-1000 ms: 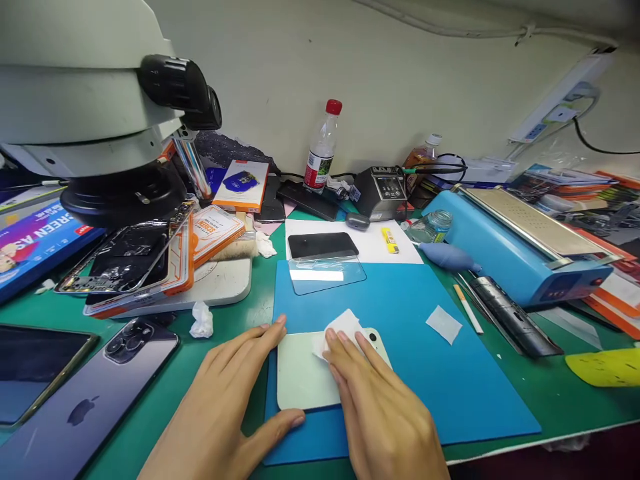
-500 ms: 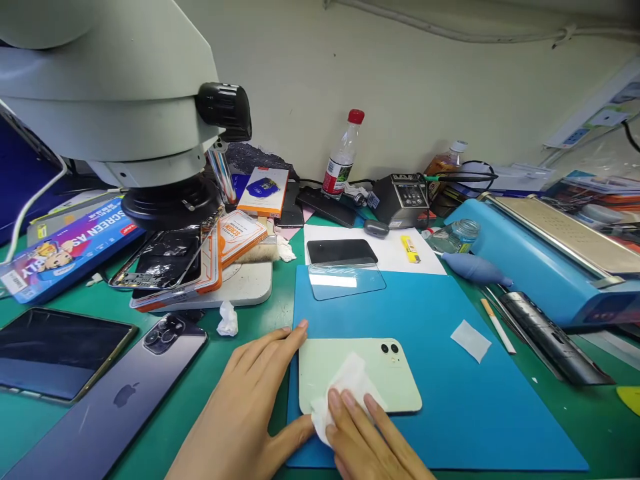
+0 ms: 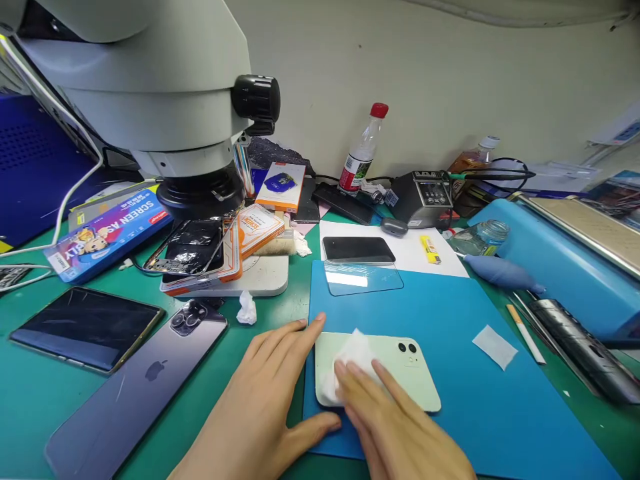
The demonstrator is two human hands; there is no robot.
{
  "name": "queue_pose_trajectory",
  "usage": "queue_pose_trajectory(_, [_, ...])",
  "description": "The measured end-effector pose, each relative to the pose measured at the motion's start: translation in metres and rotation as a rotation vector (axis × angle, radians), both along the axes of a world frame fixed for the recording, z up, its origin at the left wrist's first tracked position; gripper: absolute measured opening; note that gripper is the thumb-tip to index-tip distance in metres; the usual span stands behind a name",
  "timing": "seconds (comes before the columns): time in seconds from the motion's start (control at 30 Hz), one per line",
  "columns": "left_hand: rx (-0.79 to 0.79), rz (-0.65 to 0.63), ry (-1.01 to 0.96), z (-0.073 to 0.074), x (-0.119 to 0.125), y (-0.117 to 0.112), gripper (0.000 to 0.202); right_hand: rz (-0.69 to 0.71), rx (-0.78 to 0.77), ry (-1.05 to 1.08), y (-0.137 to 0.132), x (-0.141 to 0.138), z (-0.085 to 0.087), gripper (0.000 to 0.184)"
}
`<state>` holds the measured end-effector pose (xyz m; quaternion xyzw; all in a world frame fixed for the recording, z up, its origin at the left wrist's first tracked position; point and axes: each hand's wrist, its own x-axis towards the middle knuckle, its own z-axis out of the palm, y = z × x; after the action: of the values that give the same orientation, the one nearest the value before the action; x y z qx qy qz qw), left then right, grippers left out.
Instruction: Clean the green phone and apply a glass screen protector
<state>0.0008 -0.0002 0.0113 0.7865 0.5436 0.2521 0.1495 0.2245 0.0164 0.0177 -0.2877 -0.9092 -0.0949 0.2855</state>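
A pale green phone [image 3: 400, 370] lies face down on the blue mat [image 3: 450, 373], its two camera lenses toward the right. My right hand [image 3: 395, 427] presses a white wipe [image 3: 350, 363] flat against the phone's back with extended fingers. My left hand [image 3: 260, 407] lies open on the table, fingers spread against the phone's left end, thumb at its near corner.
A clear glass protector [image 3: 363, 277] and a black phone [image 3: 359, 249] lie beyond the mat. A microscope [image 3: 150, 100] looms at left over stacked parts. A purple phone [image 3: 135, 380] and a dark tablet [image 3: 85, 327] lie left. A small white wipe [image 3: 494, 345] lies right.
My right hand has moved the wipe back and forth over the phone's back, from near the lenses to the near left part. The view has shifted left. My left hand stays at the phone's end.
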Motion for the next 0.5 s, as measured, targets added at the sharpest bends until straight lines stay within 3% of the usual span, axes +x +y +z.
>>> queue_pose_trajectory(0.1, [-0.007,0.033,0.002,0.003,-0.001,0.0,0.105,-0.081,-0.03,0.101,0.005,-0.007,0.003,0.03])
queue_pose_trajectory(0.3, [-0.051,-0.014,-0.028,0.004,0.0,-0.002,0.115,0.122,-0.001,-0.049,0.0,-0.004,0.003,0.026])
queue_pose_trajectory(0.5, [-0.075,0.011,-0.07,0.004,0.0,-0.002,0.12,0.047,-0.071,0.113,0.006,-0.018,0.006,0.03])
